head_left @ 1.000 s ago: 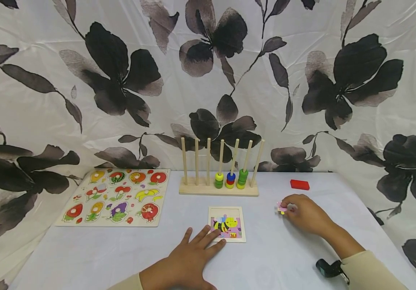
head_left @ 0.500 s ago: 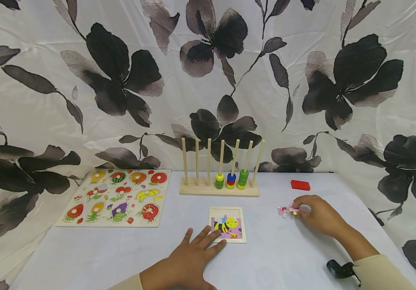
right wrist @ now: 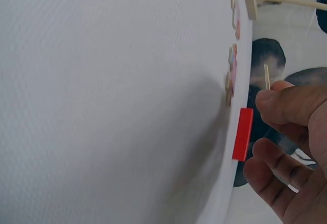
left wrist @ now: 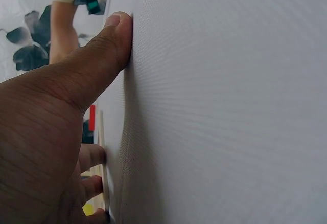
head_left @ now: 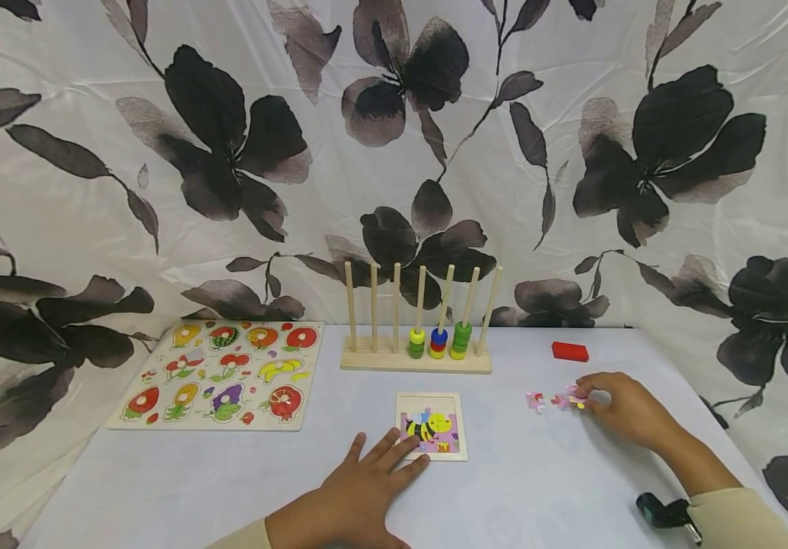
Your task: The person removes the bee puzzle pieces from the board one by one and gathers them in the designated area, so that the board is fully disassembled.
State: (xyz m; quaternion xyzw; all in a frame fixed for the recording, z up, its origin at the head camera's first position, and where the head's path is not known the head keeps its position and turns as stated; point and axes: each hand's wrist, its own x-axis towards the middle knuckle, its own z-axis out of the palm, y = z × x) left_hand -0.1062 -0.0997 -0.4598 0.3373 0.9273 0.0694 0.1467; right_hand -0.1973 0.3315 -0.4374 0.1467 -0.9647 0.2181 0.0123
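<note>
Wearing pale beige sleeves (head_left: 744, 518) (plain-looking, a matching pair); also bearing, beside the right cuff (head_left: 699, 499), a black, round-ended device (head_left: 664, 512) with a silvery rod (head_left: 693, 533).

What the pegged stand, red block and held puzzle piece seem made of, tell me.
Pegged stand: likely bare wood, matte, evenly pale tan. Red block: painted wood or plastic, I can't tell; smooth, uniform colour. Puzzle piece in the right hand: probably thin wood, its edge pale and unpainted-looking.
</note>
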